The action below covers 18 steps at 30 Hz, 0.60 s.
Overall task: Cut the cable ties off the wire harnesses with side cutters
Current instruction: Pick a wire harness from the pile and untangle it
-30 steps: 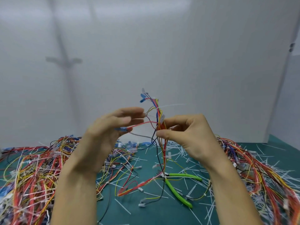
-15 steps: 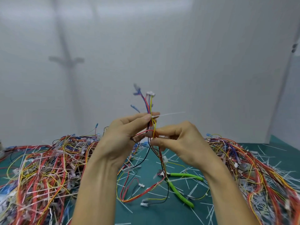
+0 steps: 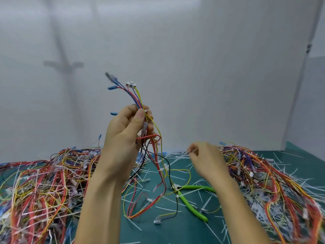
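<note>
Head: left fingers grip harness upright; right fingers pinch cable tie, apart.

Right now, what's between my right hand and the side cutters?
In the head view, a yellow wire loop and cut cable ties on the green mat lie between your right hand, pinching a white tie, and the side cutters.

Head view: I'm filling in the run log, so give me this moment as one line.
left hand grips wire harness, raised | right hand pinches cable tie, blurred | side cutters lie on mat, untouched
</note>
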Tool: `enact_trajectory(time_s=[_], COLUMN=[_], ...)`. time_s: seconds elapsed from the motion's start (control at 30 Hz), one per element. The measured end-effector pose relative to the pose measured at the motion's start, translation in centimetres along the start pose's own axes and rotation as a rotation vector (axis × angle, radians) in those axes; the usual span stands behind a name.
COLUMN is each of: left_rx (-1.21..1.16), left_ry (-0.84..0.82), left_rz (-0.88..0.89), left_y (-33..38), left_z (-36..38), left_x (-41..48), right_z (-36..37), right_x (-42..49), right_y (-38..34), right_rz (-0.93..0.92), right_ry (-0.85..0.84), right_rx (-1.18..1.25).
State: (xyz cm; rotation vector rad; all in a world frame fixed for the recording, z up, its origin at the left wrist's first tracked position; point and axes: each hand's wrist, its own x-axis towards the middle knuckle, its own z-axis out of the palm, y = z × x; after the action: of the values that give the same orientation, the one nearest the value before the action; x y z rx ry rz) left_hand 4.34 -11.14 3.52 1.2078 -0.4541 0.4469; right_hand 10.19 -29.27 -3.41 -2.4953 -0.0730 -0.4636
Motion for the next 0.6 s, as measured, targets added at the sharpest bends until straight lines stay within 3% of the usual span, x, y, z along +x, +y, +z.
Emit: enact_trajectory(time_s=[0.17,0.4,0.5,0.6], left_rx=[0.019,0.106,0.165,0.208], left_ry=[-0.063,-0.078,-0.067,-0.071], left_rz=[-0.070,-0.142,-0.135,-0.122], left_y=[-0.9,-1.4,-1.5,-1.6], left_z=[0.2,0.1,0.1,0.3], left_x=[0.0,0.1,0.0,0.0], right_z=[5.0,6.6,6.0,4.6], right_x=[-1.2,-1.6,-1.2,-0.6], right_y=[2.2,3.2,3.4,2.7], right_rz=[0.027,-0.029,-0.028,-0.040], right_ry=[-0.367,-0.410,-0.426,-0.336], right_rx=[-0.343,-0.468,-0.408,-0.228])
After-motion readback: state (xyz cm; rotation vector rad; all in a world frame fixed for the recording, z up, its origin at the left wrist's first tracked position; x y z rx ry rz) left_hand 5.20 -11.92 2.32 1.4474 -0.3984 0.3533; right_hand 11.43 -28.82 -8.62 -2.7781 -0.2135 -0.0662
